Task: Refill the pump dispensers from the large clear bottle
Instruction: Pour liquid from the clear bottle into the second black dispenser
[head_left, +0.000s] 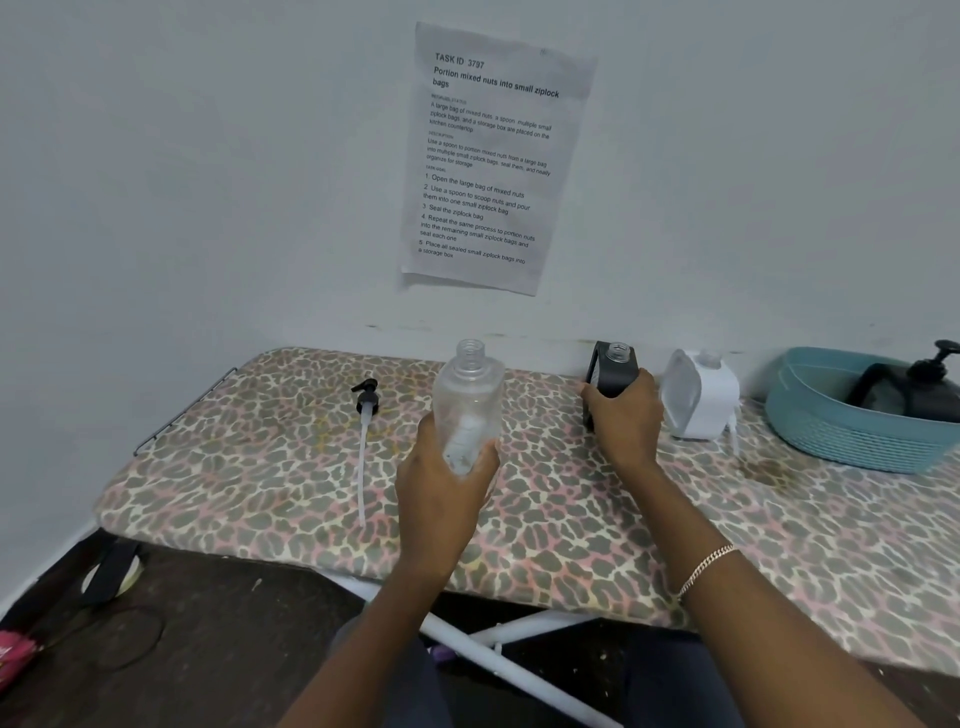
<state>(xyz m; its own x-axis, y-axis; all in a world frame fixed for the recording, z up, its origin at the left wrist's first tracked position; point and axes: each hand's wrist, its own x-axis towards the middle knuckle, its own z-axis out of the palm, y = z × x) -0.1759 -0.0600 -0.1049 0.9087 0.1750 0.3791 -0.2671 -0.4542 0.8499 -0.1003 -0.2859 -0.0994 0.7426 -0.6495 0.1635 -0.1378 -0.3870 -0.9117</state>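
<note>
A loose pump (367, 400) lies toward the left end of the ironing board (260, 467). The left hand (441, 493) grips the uncapped large clear bottle (467, 405) mid-board. The right hand (623, 415) clasps the black dispenser (613, 371) at the back edge, just beside the white dispenser (701, 395). Narrow necks, soft padding — a hasty tilt could spill. One bottle, one loose pump, three dispensers — the third dispenser (930, 384) sits in the teal basket (852, 441).

Printed sheet (493, 156) on the wall (208, 156) (headed TASK ID 3797), teal basket (841, 436) on leopard-print board (260, 467)
</note>
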